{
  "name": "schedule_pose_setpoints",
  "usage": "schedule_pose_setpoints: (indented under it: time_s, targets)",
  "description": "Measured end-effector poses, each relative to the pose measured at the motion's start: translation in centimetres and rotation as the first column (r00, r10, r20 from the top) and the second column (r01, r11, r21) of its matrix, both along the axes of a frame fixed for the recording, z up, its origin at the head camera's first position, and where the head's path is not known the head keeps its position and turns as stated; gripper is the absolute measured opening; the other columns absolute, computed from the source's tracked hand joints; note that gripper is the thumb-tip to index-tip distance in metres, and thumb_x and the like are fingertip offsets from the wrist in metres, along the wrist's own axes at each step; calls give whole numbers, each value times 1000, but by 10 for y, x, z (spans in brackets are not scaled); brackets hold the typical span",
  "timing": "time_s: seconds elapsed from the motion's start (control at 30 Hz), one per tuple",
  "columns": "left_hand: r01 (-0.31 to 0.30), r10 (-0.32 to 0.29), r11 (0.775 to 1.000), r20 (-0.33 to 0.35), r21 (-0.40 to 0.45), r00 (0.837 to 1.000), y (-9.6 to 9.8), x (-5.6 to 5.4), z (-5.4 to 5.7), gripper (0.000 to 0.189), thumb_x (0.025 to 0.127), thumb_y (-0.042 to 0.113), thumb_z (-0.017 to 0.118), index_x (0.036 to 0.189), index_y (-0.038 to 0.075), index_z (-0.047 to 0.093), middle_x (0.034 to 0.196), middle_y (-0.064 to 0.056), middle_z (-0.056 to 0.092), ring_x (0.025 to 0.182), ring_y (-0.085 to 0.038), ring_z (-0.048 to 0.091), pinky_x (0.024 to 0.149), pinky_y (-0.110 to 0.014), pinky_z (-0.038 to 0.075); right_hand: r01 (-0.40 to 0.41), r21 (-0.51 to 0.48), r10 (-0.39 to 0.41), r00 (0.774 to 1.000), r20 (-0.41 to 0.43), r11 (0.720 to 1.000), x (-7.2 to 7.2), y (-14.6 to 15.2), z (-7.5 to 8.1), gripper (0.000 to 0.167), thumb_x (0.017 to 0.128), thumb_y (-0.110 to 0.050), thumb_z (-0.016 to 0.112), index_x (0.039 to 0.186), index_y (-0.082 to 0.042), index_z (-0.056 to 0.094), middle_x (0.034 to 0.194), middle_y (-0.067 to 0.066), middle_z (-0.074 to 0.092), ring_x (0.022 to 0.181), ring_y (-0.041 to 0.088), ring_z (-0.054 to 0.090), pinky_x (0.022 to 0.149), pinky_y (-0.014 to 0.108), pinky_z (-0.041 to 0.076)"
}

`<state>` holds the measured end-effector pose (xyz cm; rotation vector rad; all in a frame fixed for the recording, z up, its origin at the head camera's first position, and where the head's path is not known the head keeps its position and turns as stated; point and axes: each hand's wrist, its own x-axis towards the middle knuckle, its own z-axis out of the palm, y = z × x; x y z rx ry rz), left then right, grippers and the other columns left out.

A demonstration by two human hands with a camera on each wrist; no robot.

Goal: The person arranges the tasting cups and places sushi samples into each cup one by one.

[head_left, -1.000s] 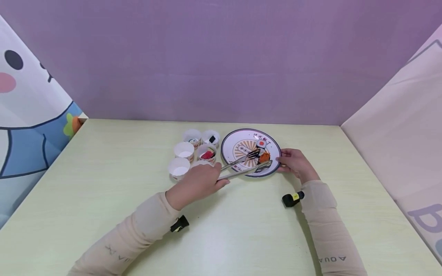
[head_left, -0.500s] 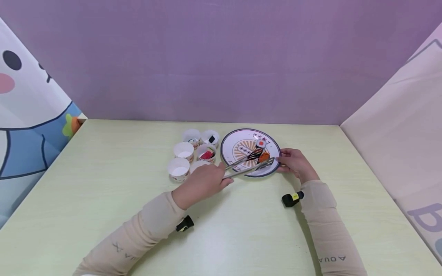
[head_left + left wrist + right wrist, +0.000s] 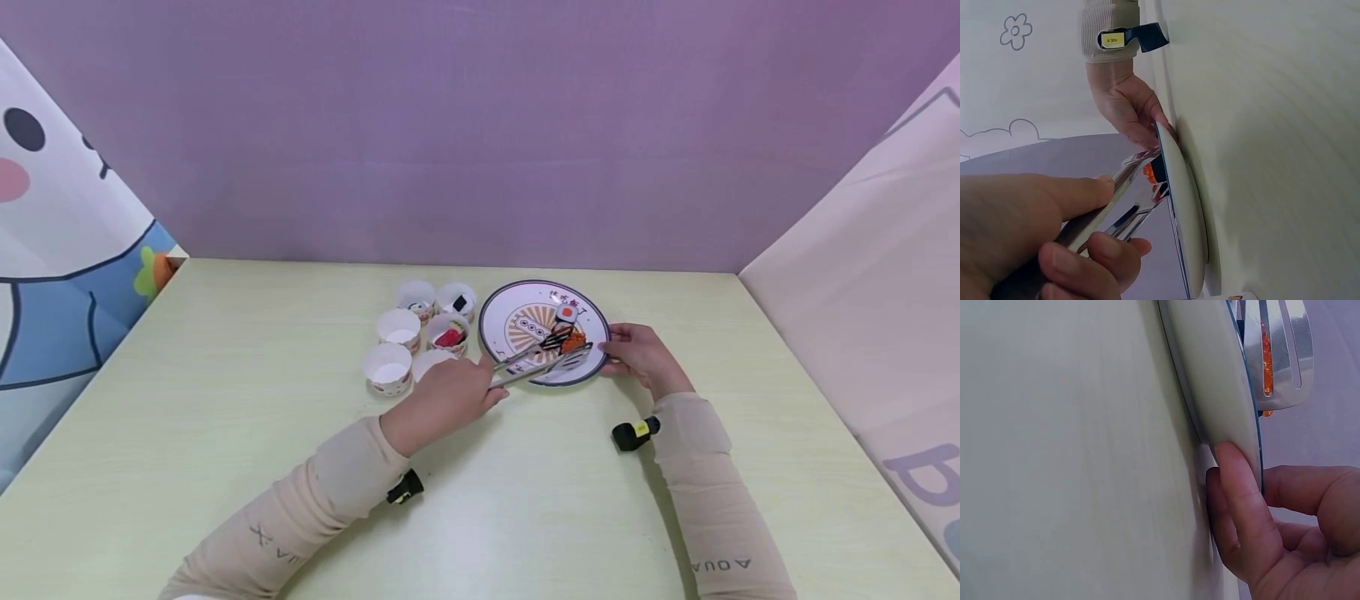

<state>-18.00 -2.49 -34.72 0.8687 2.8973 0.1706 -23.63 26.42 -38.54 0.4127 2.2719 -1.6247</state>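
Observation:
My left hand (image 3: 450,396) grips metal tongs (image 3: 534,371) with slotted ends, reaching over a round white plate (image 3: 497,321) with a dark blue rim and printed pattern. Between the tong ends lies a toy sushi piece with an orange top (image 3: 573,341), partly covered by them. Behind it on the plate sits a white sushi roll (image 3: 567,312) with a red centre. My right hand (image 3: 641,357) pinches the plate's right rim, thumb and fingers on either side. In the right wrist view, a slotted tong end (image 3: 1304,362) shows orange through its slots.
Several white paper cups stand left of the plate. One cup (image 3: 449,333) holds a red piece, another (image 3: 457,300) a black one; my left hand partly hides the nearest right cup (image 3: 432,360). A purple panel (image 3: 465,133) rises behind the table (image 3: 262,350).
My left hand has shifted slightly right with the tongs, and the tong ends have drawn closer around the orange-topped sushi. The right hand and plate stay in place.

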Motion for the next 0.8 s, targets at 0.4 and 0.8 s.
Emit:
schedule_pose_setpoints:
  time_s: [0.4, 0.8]
  targets:
    - [-4, 5, 1000, -36, 21, 999, 1, 4, -1, 37, 95, 39, 54, 105, 4, 57, 63, -6, 54, 55, -23, 56, 48, -38, 44, 5, 23, -5, 1000, 5, 1000, 0, 0, 0, 50, 96, -2, 48, 142, 6, 29, 120, 19, 46, 77, 12, 60, 74, 26, 53]
    - [-7, 7, 1000, -44, 9, 999, 0, 3, -2, 33, 96, 38, 53, 102, 6, 56, 63, -6, 53, 54, -22, 52, 47, -36, 42, 2, -1, -2, 1000, -3, 1000, 1, 0, 0, 51, 96, -1, 49, 141, 7, 29, 117, 18, 47, 75, 11, 60, 73, 25, 53]
